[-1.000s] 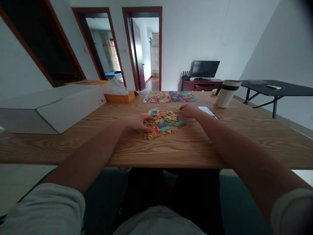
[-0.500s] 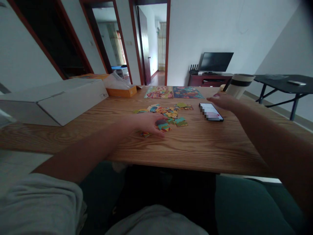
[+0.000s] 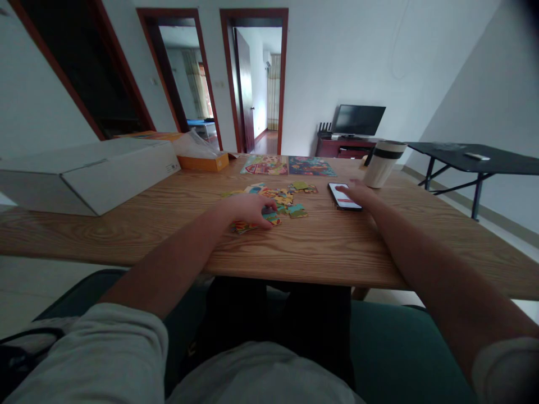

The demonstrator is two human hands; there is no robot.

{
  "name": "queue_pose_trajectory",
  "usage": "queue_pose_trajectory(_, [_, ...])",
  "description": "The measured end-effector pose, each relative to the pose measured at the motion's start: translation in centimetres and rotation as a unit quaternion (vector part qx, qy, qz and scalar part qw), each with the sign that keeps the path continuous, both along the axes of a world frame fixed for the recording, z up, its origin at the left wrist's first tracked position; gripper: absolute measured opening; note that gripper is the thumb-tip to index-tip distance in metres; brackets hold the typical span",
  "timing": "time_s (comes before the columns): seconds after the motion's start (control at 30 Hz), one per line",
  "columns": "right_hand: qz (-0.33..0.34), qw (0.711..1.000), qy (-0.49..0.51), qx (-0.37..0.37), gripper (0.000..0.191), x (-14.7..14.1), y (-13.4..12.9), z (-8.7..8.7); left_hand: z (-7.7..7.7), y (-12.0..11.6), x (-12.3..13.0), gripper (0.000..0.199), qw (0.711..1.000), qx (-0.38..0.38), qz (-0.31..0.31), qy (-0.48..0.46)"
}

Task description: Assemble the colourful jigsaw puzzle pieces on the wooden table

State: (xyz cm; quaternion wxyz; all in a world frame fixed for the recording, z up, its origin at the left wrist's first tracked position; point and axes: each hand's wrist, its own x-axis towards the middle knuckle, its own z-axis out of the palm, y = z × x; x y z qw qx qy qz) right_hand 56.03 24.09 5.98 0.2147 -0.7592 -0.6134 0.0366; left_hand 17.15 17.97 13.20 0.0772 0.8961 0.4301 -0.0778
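My left hand [image 3: 249, 210] rests at the near left side of a loose heap of colourful jigsaw puzzle pieces [image 3: 283, 197]. Its thumb and fingers are apart, curved about a few pieces, and the palm hides part of the heap. A teal and green puzzle piece [image 3: 298, 211] lies just right of those fingertips. Over on the right, my right hand [image 3: 362, 195] reaches across a smartphone [image 3: 346, 204] lying face up with its screen lit. Stretched fingers are over the screen, and one fingertip seems to touch it.
Two illustrated picture sheets [image 3: 269, 165] lie at the table's far side. A cream tumbler [image 3: 380, 171] with a dark band stands beyond my right hand. At left are a long white box [image 3: 105, 168] and an orange box [image 3: 204, 163] holding a plastic bag [image 3: 197, 143].
My right hand has come down from beside the tumbler onto the phone, and the phone has turned slightly. My left hand stays by the puzzle pieces. The whole view has shifted a little.
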Motion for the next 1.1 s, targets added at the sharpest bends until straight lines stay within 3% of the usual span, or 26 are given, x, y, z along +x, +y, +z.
queue_pose_trajectory(0.13, [-0.072, 0.996, -0.022, -0.042, 0.114, -1.8, -0.5, 0.3, -0.1, -0.4, -0.1, 0.064, 1.000, 0.009, 0.005, -0.010])
queue_pose_trajectory(0.23, [-0.076, 0.996, -0.010, -0.054, 0.124, -2.0, -0.6, 0.5, -0.2, -0.5, -0.3, 0.065, 1.000, 0.010, 0.002, -0.013])
queue_pose_trajectory(0.53, [0.012, 0.998, 0.038, -0.051, 0.119, 1.0, -1.2, 0.6, -1.0, 0.3, -1.1, 0.063, 0.999, -0.010, 0.007, -0.043])
queue_pose_trajectory(0.73, [0.008, 0.999, 0.009, -0.038, 0.109, 0.8, -1.2, 0.2, -1.0, 0.3, -1.1, 0.062, 0.999, -0.005, -0.004, -0.050])
queue_pose_trajectory(1.1, [-0.004, 0.998, 0.015, -0.057, 0.111, 0.5, -1.6, 0.9, -1.1, 0.3, -1.1, 0.063, 0.999, -0.009, 0.003, -0.047])
